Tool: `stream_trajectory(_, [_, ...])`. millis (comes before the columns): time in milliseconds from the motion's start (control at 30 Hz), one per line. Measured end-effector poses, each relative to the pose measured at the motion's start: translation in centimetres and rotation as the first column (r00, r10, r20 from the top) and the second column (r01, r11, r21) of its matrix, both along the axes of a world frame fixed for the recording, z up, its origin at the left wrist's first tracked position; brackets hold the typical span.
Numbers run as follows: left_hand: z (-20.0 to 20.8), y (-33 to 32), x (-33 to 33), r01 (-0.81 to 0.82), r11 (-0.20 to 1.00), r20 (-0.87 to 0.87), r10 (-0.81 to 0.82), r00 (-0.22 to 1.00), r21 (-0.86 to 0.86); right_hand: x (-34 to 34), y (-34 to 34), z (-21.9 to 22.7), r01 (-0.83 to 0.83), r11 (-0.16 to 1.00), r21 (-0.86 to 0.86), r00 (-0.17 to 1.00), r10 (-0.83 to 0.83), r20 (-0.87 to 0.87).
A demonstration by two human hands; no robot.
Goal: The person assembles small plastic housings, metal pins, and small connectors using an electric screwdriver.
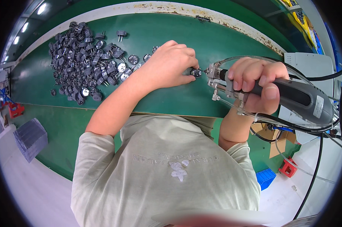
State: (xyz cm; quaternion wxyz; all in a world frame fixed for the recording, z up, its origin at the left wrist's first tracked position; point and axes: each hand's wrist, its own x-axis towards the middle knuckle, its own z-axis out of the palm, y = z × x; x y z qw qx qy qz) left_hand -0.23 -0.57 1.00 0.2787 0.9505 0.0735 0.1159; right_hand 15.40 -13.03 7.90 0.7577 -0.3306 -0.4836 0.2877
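Observation:
My left hand (173, 64) pinches a small dark round plug part (196, 73) between thumb and fingers, a little above or on the green table; which, I cannot tell. Wrapped in my right hand (258, 81) is a grey and black electric screwdriver (297, 99) with a metal feeder head (215, 75) and clear hoses. It lies sideways, its tip pointing left at the part in my left hand. Whether tip and part touch is too small to make out. Beyond my left forearm spreads a large heap of similar dark round plug parts (82, 62), some with metal pins.
The green table (148, 30) has a worn white ledge (156, 6) along its far side. A light grey machine box (311, 64) stands at the right, with black cables hanging there. Below lie a blue crate (266, 178), a red stool (288, 167) and an open cardboard box (279, 145).

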Motion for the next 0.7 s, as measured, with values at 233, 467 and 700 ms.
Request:
stream_trajectory(233, [-0.20, 0.10, -0.02, -0.001, 1.000, 0.001, 0.001, 1.000, 0.000, 0.20, 0.29, -0.42, -0.030, 1.000, 0.000, 1.000, 0.030, 0.006])
stream_trajectory(467, [-0.40, 0.10, -0.06, 0.003, 1.000, 0.003, -0.003, 1.000, -0.004, -0.05, 0.47, -0.96, -0.033, 0.999, 0.031, 0.998, 0.032, 0.047])
stream_trajectory(700, [-0.18, 0.22, 0.28, 0.012, 1.000, 0.004, -0.012, 1.000, 0.010, -0.36, 0.93, -0.69, -0.062, 0.998, 0.007, 0.985, 0.060, 0.159])
